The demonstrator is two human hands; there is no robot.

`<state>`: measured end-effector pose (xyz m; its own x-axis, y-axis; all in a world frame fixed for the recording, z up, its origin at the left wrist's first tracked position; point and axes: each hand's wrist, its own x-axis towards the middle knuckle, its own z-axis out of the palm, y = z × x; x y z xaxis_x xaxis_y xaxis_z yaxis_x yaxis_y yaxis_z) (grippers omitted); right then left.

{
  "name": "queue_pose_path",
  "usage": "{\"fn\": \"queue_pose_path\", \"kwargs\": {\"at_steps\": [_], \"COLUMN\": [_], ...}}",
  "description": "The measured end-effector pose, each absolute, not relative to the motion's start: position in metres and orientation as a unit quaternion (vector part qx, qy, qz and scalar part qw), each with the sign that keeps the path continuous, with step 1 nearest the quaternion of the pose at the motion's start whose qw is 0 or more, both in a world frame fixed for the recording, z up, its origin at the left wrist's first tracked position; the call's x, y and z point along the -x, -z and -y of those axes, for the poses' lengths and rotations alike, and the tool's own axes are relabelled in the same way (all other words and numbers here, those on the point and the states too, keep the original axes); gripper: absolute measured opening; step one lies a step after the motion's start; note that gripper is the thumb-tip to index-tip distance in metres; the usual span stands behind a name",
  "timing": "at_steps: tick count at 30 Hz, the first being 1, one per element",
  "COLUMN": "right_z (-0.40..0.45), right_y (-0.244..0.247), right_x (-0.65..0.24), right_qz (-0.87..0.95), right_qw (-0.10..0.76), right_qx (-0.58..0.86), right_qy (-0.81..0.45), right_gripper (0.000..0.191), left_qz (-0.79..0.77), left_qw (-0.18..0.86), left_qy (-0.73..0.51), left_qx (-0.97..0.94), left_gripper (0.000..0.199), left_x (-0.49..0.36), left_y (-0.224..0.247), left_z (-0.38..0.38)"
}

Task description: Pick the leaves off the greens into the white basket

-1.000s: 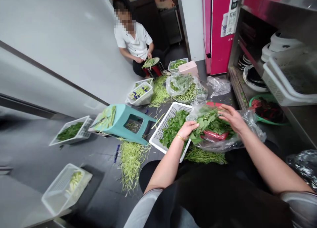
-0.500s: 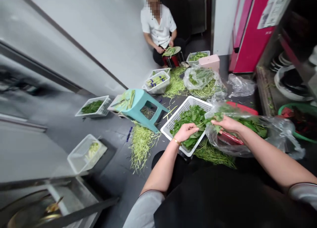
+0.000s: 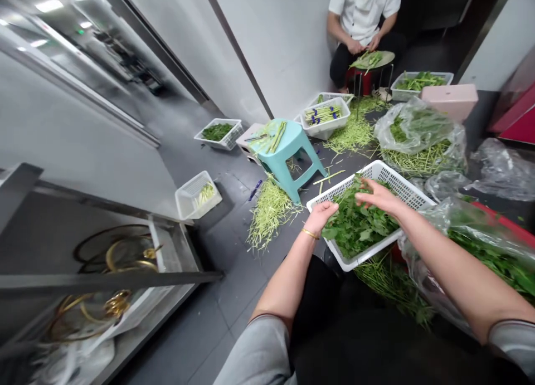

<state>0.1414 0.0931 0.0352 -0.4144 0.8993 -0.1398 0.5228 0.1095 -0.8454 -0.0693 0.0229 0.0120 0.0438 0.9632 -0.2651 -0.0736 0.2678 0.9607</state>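
A white plastic basket (image 3: 407, 185) full of leafy greens (image 3: 361, 226) stands in front of me. At its left rim is my left hand (image 3: 321, 217), its fingers closed in a pinch; leaves lie right against the fingertips, and what is between them cannot be made out. Over the greens my right hand (image 3: 378, 198) is open, thumb and fingers apart, close to the upper leaves. Right of the basket, partly behind my forearm, a clear plastic bag (image 3: 472, 218) holds more greens. A heap of thin stems (image 3: 388, 282) lies below the basket's near edge.
A turquoise stool (image 3: 288, 145) bears cut stalks, with pale trimmings (image 3: 270, 212) beside it. Smaller baskets (image 3: 228, 137) stand left and behind. At the back, a seated person (image 3: 363, 17) handles greens on a small round stool. A metal shelf (image 3: 167, 284) is at lower left.
My right hand has moved left from the plastic bag to above the basket, and its fingers have spread. My left hand stays pinched by the basket's left side. The view has turned left.
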Motion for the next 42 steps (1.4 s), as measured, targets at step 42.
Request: {"fn": "queue_pose_path", "kwargs": {"at_steps": [42], "right_z": [-0.016], "right_y": [-0.010], "right_x": [-0.166], "right_qz": [0.654], "right_qw": [0.172], "right_qx": [0.424], "right_qy": [-0.603], "right_gripper": [0.049], "left_qz": [-0.379], "left_qw": [0.757], "left_qy": [-0.455], "left_qx": [-0.277], "left_gripper": [0.032], "left_x": [0.022], "left_y": [-0.013], "left_z": [-0.015]}}
